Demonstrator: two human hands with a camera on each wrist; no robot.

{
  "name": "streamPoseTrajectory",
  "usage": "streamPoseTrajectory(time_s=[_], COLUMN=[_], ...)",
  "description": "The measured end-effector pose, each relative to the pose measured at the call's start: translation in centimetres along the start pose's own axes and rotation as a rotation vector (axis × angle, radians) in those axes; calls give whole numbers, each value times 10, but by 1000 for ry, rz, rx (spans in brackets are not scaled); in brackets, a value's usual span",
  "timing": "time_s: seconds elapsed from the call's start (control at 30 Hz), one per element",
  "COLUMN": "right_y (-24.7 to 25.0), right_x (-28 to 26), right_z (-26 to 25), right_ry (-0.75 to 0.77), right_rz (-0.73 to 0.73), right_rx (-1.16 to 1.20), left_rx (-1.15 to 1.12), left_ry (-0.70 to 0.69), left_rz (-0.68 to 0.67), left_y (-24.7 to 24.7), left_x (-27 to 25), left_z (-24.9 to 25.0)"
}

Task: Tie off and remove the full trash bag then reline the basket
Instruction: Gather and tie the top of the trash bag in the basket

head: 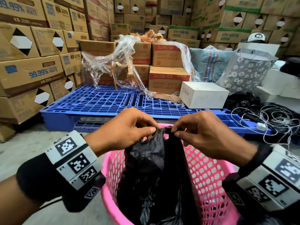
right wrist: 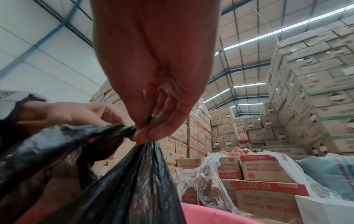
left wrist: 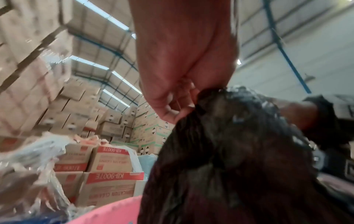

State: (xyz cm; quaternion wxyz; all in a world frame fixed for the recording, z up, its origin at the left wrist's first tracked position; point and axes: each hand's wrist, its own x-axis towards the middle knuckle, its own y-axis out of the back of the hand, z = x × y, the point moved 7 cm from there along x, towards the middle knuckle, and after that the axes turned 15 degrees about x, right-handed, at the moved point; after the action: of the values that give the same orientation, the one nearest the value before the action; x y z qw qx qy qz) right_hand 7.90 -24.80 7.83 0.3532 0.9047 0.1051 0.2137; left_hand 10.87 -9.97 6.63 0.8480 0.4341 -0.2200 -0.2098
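A black trash bag [head: 152, 172] stands inside a pink perforated basket [head: 209, 172] on the floor just in front of me. Its top is gathered and pulled up above the rim. My left hand [head: 129, 129] pinches the gathered plastic on the left, and my right hand [head: 193, 129] pinches it on the right, the two almost touching. In the left wrist view the left hand [left wrist: 178, 106] has curled fingers clamped on the black bag [left wrist: 229, 166]. In the right wrist view the right hand [right wrist: 151, 121] pinches the bag's neck [right wrist: 122, 181]; the basket rim [right wrist: 210, 212] shows below.
A blue plastic pallet [head: 100, 103] lies just beyond the basket, carrying cardboard boxes [head: 167, 78], loose clear wrap [head: 113, 62] and a white box [head: 203, 95]. Tall carton stacks [head: 29, 62] wall the left and back. Tangled string [head: 276, 117], black plastic and a floral bag [head: 246, 70] sit right.
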Motion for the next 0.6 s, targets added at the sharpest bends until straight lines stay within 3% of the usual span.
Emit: streamPoseTrajectory(time_s=[0.23,0.37,0.6], right_y=[24,26,27], right_x=[-28,-43,-45], right_z=[51,62,65], right_ry=[-379,-533,-579], right_rz=[-61,-81,-89], right_rx=[214,380,364], left_rx=[268,-31,-479], left_ry=[-138,-45,155], left_rz=[172,265,351], left_y=[1,-4,-5], left_x=[-14,-20,-18], left_z=[0,-7,-25])
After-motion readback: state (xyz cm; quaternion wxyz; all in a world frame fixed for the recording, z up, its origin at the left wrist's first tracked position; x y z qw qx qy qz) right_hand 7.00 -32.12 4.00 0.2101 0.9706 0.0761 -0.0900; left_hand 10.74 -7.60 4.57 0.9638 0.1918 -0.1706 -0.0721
